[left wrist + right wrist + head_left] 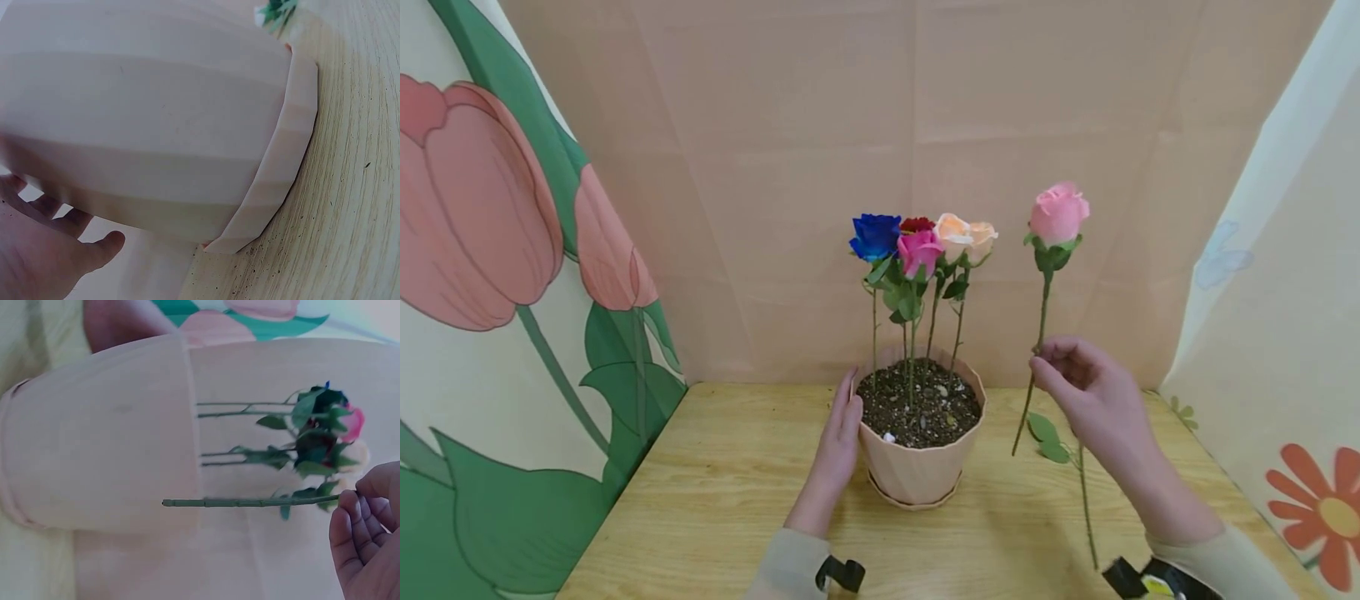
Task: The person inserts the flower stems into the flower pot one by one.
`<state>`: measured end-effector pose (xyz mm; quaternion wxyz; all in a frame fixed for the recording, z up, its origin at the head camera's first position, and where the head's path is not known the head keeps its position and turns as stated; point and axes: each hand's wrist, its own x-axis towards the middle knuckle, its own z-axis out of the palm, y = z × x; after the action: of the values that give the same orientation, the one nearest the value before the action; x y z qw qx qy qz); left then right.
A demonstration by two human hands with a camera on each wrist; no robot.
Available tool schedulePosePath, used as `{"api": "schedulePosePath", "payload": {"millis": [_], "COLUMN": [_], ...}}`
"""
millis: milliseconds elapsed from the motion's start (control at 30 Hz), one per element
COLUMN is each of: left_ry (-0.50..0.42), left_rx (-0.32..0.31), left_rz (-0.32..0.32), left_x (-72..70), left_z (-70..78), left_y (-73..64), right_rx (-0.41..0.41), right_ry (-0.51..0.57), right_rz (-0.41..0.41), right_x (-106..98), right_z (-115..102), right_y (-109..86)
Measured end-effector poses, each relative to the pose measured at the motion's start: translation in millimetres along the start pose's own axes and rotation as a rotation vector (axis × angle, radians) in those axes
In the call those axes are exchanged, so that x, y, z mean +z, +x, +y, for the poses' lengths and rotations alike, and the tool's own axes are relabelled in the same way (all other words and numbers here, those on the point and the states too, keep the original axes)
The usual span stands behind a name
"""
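Observation:
A light pink rose stands upright in the air to the right of the pot, its stem pinched between the thumb and fingers of my right hand. In the right wrist view the bare lower end of that stem points toward the pot. My left hand rests along the left side of the pink flowerpot, fingers fairly straight against its wall. Dark soil fills the pot. Several roses stand in it: a blue rose, a magenta rose, a red one and peach ones.
A leafy stem lies on the wooden table beneath my right forearm, partly hidden. The pot sits on a saucer. Behind it hangs a plain pinkish cloth; flower-printed panels flank both sides.

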<state>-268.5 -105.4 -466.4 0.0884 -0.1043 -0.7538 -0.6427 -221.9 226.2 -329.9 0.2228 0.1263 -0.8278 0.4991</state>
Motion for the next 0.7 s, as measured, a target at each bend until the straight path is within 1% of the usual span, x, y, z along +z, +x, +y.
{"api": "schedulePosePath", "payload": {"millis": [100,200,300,367,500,600,700], "left_ry": [0.003,0.005,0.001,-0.003,-0.006,-0.003,0.000], "left_rx": [0.002,0.005,0.016,0.021,0.021,0.021,0.025], "left_rz": [0.000,0.000,0.000,0.001,0.003,0.005,0.002], "left_x": [0.0,0.0,-0.2,-0.2,0.0,0.0,-0.2], "left_z": [-0.2,-0.6,-0.4,0.0,-0.2,-1.1,-1.8], "left_y": [0.4,0.7,0.5,0.6,1.2,1.3,1.5], "right_rx": [-0.041,-0.078,-0.103,-0.122,-0.159,-0.184,-0.203], "right_ry": [0.034,0.092,0.133,0.141,0.147,0.163,0.139], "right_rz": [0.014,0.033,0.042,0.049,0.058,0.041,0.021], "right_x": [4.2,11.7,20.1,25.4,35.3,43.2,51.5], "right_z": [-12.0,-21.4,-28.4,-31.5,-34.3,-33.9,-31.6], "right_y": [8.3,15.5,21.8,26.0,35.3,41.9,46.1]}}
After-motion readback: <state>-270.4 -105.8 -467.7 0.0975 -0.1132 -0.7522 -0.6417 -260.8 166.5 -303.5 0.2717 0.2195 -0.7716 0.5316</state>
